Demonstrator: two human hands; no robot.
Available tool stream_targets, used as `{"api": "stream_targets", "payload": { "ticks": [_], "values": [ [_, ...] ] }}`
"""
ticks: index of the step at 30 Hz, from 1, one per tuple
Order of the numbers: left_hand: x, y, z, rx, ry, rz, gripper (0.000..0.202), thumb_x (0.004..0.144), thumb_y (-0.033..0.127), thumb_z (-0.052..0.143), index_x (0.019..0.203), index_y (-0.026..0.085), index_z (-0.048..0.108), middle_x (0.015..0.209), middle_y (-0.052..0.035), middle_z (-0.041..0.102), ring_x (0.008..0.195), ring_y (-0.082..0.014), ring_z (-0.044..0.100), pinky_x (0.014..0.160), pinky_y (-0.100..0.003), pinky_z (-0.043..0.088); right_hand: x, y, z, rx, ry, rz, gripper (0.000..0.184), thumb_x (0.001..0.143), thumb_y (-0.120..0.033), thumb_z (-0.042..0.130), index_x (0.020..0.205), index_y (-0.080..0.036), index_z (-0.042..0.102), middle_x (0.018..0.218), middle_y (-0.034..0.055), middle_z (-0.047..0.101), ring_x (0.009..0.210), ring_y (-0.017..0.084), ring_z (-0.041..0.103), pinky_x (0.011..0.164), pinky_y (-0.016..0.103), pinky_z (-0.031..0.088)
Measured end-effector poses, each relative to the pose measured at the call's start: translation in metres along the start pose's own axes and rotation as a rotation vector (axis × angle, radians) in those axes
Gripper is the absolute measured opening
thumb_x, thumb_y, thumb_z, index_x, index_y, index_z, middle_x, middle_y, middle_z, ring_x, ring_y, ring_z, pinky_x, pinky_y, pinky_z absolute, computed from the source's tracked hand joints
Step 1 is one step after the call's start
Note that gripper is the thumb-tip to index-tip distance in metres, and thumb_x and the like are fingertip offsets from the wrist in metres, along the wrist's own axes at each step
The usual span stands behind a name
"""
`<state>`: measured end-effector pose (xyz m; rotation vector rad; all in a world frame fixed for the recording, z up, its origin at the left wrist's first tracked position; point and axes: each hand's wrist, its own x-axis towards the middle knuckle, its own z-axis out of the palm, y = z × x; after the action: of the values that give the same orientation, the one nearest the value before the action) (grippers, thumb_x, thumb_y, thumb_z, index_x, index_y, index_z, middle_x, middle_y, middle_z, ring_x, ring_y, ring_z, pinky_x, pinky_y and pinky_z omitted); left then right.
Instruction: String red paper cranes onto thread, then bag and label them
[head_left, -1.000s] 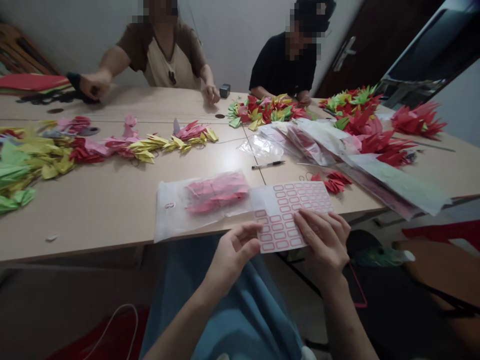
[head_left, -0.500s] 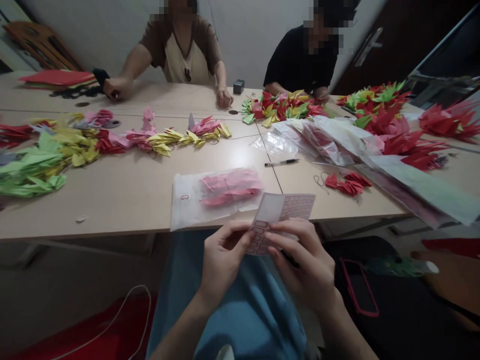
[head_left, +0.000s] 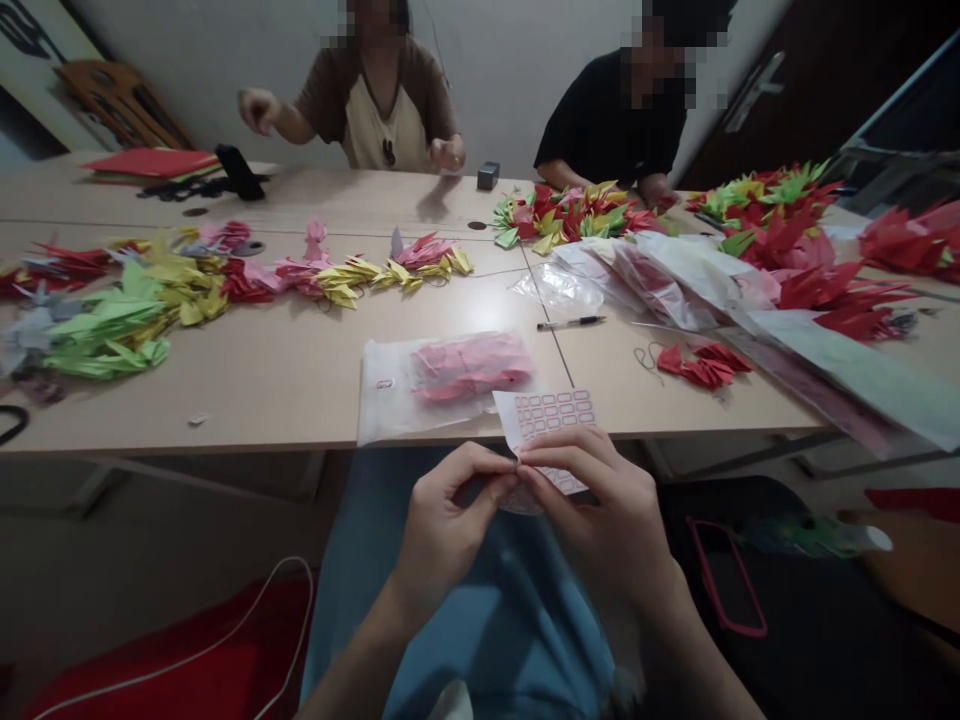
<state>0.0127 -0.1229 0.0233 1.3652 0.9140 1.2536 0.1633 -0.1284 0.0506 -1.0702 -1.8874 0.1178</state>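
Note:
A sheet of small red-bordered labels [head_left: 556, 408] is held over my lap, just in front of the table edge. My left hand [head_left: 454, 510] pinches its near left edge between thumb and forefinger. My right hand [head_left: 604, 500] grips the sheet too, its fingers across the front and its thumb tip meeting the left thumb. Whether a single label is between the fingertips is hidden. Beyond the hands lies a clear plastic bag [head_left: 382, 405] with pink folded paper [head_left: 476, 365] inside and a small label stuck on its left part.
Strings of folded paper cranes [head_left: 195, 285] run along the left of the table [head_left: 270, 390]. A pen [head_left: 570, 323], red folded paper [head_left: 705, 366] and filled plastic bags [head_left: 825, 350] lie right. Two people sit opposite. A phone [head_left: 727, 580] rests on a dark seat.
The label sheet has turned to face me more, and my fingertips have come together at its left edge. Across the table, one person's hand has lifted away from the black object.

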Motion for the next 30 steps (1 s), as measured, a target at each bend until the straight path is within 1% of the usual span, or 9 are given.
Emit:
{"api": "stream_targets", "payload": {
  "ticks": [7,12,14,17,20,23,25,28,30],
  "values": [
    [0.001,0.004,-0.010,0.129,-0.033,0.003,0.010,0.085,0.023,0.059,0.079,0.018,0.067,0.076,-0.0009,0.062,0.071,-0.0122,0.058,0.066,-0.021,0.047,0.006,-0.002,0.002,-0.022,-0.068,-0.028,0.010,0.082,-0.011,0.059,0.082,-0.021,0.062,0.077,-0.0009,0.068,0.072,0.013,0.064,0.079,0.033,0.049],
    [0.006,0.001,-0.014,0.041,-0.018,-0.082,0.010,0.083,0.025,0.061,0.080,0.017,0.065,0.076,-0.0009,0.062,0.071,-0.0121,0.059,0.064,-0.020,0.047,0.011,0.003,0.010,0.169,-0.058,0.208,0.008,0.082,-0.016,0.060,0.077,-0.020,0.064,0.076,-0.0003,0.067,0.073,0.013,0.063,0.070,0.028,0.050],
    [0.009,-0.004,-0.017,0.000,0.014,-0.116,0.012,0.083,0.028,0.061,0.080,0.017,0.063,0.078,-0.0007,0.062,0.072,-0.0117,0.059,0.064,-0.019,0.047,0.013,0.011,0.019,0.295,0.034,0.374,0.008,0.082,-0.020,0.061,0.074,-0.020,0.063,0.072,-0.0004,0.066,0.070,0.014,0.063,0.066,0.027,0.050],
    [0.016,-0.012,-0.023,-0.004,0.119,-0.125,0.014,0.084,0.029,0.060,0.094,0.019,0.058,0.076,0.0015,0.060,0.070,-0.0107,0.059,0.064,-0.019,0.048,0.016,0.028,0.032,0.603,0.289,0.636,0.013,0.083,-0.028,0.060,0.073,-0.020,0.060,0.069,-0.0009,0.065,0.068,0.014,0.064,0.064,0.029,0.051],
    [0.027,-0.018,-0.023,0.142,0.125,0.000,0.014,0.088,0.024,0.054,0.101,0.020,0.055,0.078,0.0013,0.057,0.072,-0.0106,0.058,0.068,-0.020,0.048,0.021,0.045,0.037,0.844,0.560,0.708,0.012,0.080,-0.029,0.061,0.072,-0.021,0.057,0.066,-0.0041,0.063,0.062,0.011,0.062,0.065,0.029,0.052],
    [0.046,-0.017,-0.006,0.341,-0.055,0.238,0.014,0.090,0.017,0.047,0.089,0.017,0.061,0.085,-0.0042,0.058,0.082,-0.0142,0.058,0.077,-0.026,0.049,0.025,0.052,0.031,0.833,0.674,0.648,0.012,0.076,-0.026,0.063,0.069,-0.021,0.055,0.064,-0.0052,0.059,0.057,0.009,0.057,0.061,0.026,0.050],
    [0.063,-0.016,0.015,0.380,-0.157,0.340,0.018,0.091,0.017,0.045,0.094,0.016,0.063,0.089,-0.0067,0.059,0.086,-0.0163,0.059,0.078,-0.028,0.050,0.026,0.052,0.024,0.769,0.725,0.623,0.012,0.075,-0.024,0.064,0.066,-0.020,0.056,0.061,-0.0045,0.057,0.056,0.010,0.057,0.059,0.026,0.049],
    [0.094,-0.014,0.051,0.424,-0.143,0.339,0.023,0.091,0.017,0.044,0.104,0.013,0.063,0.095,-0.0093,0.059,0.090,-0.0186,0.061,0.082,-0.030,0.050,0.022,0.050,0.015,0.639,0.808,0.575,0.011,0.071,-0.021,0.066,0.064,-0.020,0.058,0.060,-0.0029,0.058,0.057,0.012,0.056,0.057,0.027,0.047],
    [0.114,-0.014,0.070,0.477,-0.148,0.259,0.027,0.091,0.020,0.045,0.110,0.009,0.061,0.102,-0.0128,0.058,0.092,-0.0217,0.061,0.084,-0.033,0.050,0.017,0.049,0.011,0.504,0.802,0.544,0.011,0.074,-0.023,0.065,0.066,-0.019,0.059,0.064,-0.0020,0.058,0.059,0.013,0.056,0.056,0.027,0.045]
  ]
}}
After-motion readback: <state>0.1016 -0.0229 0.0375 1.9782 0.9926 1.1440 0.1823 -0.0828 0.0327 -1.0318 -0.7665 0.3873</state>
